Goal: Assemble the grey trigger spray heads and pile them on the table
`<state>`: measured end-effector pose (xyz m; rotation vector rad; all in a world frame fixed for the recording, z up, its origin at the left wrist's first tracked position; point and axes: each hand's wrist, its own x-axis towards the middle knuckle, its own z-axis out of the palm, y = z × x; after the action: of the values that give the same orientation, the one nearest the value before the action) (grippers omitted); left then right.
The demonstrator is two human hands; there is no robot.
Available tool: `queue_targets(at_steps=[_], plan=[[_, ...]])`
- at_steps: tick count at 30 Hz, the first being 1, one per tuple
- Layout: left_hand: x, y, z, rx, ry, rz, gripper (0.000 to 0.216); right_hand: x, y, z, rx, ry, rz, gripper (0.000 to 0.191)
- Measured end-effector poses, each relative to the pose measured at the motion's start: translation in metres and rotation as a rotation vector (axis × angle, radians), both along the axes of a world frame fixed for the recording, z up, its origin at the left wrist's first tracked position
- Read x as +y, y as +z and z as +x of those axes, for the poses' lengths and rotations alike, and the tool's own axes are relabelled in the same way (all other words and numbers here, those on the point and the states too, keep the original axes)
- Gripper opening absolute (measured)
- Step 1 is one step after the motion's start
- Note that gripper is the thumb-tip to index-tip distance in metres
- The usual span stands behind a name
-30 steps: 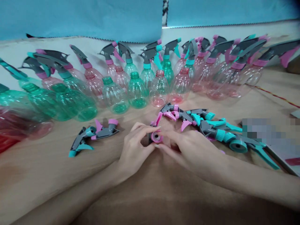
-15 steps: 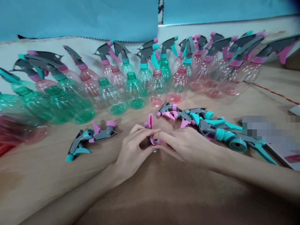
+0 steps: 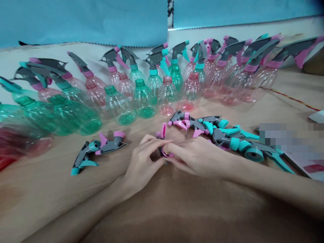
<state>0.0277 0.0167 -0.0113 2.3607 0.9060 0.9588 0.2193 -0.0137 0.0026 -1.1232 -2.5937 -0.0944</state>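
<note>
Between my two hands, low over the table's middle, is a grey and pink spray trigger head (image 3: 162, 131), its pink lever pointing up. My left hand (image 3: 143, 158) closes around its left side with thumb and fingers. Fingertips of my right hand (image 3: 194, 155) pinch at its pink collar from the right, hiding most of the head. Left of my left hand lie a pink and grey trigger head (image 3: 111, 145) and a turquoise and grey one (image 3: 84, 156). A pile of trigger heads (image 3: 222, 135) lies just beyond my right hand and forearm.
Open-necked green bottles (image 3: 144, 101) and pink bottles (image 3: 167, 96) stand beyond my hands. Behind them are several bottles with sprayers fitted (image 3: 221, 64), along a white wall with blue sheeting (image 3: 83, 23). A twisted red-yellow wire (image 3: 291, 97) and a partly blurred flat object (image 3: 301, 152) lie at right.
The whole view has shifted slightly. My right fingers have moved a little at the collar, and both hands keep hold of the trigger head.
</note>
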Motion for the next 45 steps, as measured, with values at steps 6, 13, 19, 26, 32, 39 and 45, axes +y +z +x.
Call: queue_targets(at_steps=[6,13,19,26,32,39,45], plan=[[0.002,-0.001,0.001,-0.007,-0.007,0.026,0.027,0.007,0.003,0.006,-0.049,0.014,0.083,0.035],[0.002,-0.003,0.000,0.012,-0.012,-0.004,0.022,0.007,0.001,0.002,0.088,-0.001,0.005,0.030],[0.002,0.000,0.002,-0.006,-0.006,0.004,0.017,0.007,-0.002,0.002,0.197,-0.037,-0.144,0.025],[0.003,-0.002,0.001,-0.023,-0.002,-0.031,0.022,0.010,0.004,0.005,0.238,-0.009,-0.239,0.012],[0.002,-0.001,0.001,-0.003,0.013,-0.023,0.023,0.008,0.000,0.002,0.250,-0.071,-0.142,0.015],[0.001,0.000,0.003,0.010,0.014,0.010,0.028,-0.002,-0.003,-0.007,0.300,-0.265,-0.060,0.015],[0.000,-0.002,0.003,-0.001,0.011,0.073,0.025,-0.013,-0.002,-0.016,0.296,-0.256,0.089,0.019]])
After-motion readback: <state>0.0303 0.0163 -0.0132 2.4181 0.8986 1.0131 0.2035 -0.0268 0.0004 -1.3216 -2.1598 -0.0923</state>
